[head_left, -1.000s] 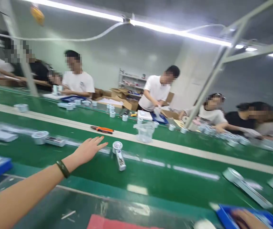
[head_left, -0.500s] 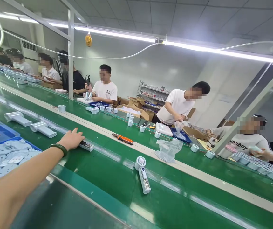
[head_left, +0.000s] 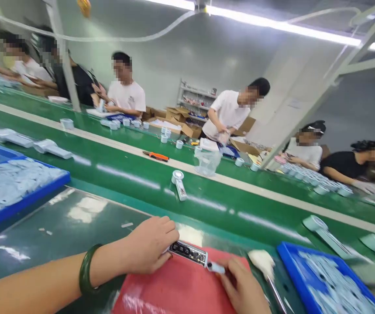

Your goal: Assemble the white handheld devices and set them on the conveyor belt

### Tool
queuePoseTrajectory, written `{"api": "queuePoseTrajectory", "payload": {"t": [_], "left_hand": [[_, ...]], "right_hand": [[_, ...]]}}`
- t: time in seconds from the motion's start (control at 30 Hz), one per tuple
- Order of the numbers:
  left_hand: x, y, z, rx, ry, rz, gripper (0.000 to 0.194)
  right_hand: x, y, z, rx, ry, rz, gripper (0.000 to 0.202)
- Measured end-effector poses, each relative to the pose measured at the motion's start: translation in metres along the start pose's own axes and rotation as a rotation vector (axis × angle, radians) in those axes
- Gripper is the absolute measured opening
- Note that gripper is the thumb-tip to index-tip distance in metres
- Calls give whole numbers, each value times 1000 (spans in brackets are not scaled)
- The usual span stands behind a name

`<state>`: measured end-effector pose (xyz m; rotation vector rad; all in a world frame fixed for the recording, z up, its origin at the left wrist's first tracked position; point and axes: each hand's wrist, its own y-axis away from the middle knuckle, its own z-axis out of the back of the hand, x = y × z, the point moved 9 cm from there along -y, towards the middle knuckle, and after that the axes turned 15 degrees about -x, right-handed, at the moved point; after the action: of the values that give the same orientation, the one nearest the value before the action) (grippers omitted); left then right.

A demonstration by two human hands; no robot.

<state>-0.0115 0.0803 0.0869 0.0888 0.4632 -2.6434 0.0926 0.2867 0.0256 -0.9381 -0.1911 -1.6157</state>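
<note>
Head view, workbench beside a green conveyor belt [head_left: 135, 170]. The person's left hand [head_left: 149, 244] has its fingers curled tight around one end of a small handheld fan body [head_left: 189, 253], which lies over a red mat [head_left: 174, 292]. The right hand [head_left: 244, 285] pinches a pale blue part [head_left: 216, 267] at the body's other end. Blue trays [head_left: 292, 266] of pale parts sit on either side; another fan [head_left: 178, 185] lies on the belt, well apart.

Grey walls, long fluorescent tube light [head_left: 272, 24] overhead with a white cable [head_left: 125, 37] slung below it. Green conveyor belt [head_left: 115, 165] runs diagonally, pale divider strip [head_left: 239, 183] along it. Metal shelving rack [head_left: 195, 98] at back wall, cardboard boxes [head_left: 177, 122] beside it.
</note>
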Motion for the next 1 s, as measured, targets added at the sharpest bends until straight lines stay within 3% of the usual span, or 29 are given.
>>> {"api": "queuePoseTrajectory", "payload": {"t": [0.07, 0.17, 0.27, 0.4, 0.53, 0.67, 0.77, 0.87, 0.93, 1.0], "left_hand": [[-20, 2, -17, 27, 49, -3, 10], [-23, 3, -35, 81, 80, 48, 10], [-16, 3, -37, 56, 175, 96, 20], [-20, 4, -23, -110, 441, 28, 30], [-22, 5, -21, -177, 534, 22, 19], [-21, 7, -25, -146, 449, 122, 18], [-26, 8, -26, -129, 398, 130, 9], [-30, 10, -27, -107, 339, 100, 5], [-39, 15, -26, -107, 292, 44, 10], [-48, 22, -28, -90, 234, 23, 18]], "right_hand": [[13, -5, 14, -57, -48, 9, 29], [47, -16, 23, -138, -156, 67, 20], [78, -19, 1, -48, -177, 104, 18], [92, -13, -30, 53, -12, 144, 21], [88, -9, -39, 78, 47, 140, 17], [81, -5, -39, 39, -186, 88, 17], [58, -1, -50, 42, -419, -57, 23], [35, 6, -69, 152, -490, -158, 32], [27, 11, -74, 241, -439, -100, 45], [26, 19, -76, 315, -360, 27, 46]]}}
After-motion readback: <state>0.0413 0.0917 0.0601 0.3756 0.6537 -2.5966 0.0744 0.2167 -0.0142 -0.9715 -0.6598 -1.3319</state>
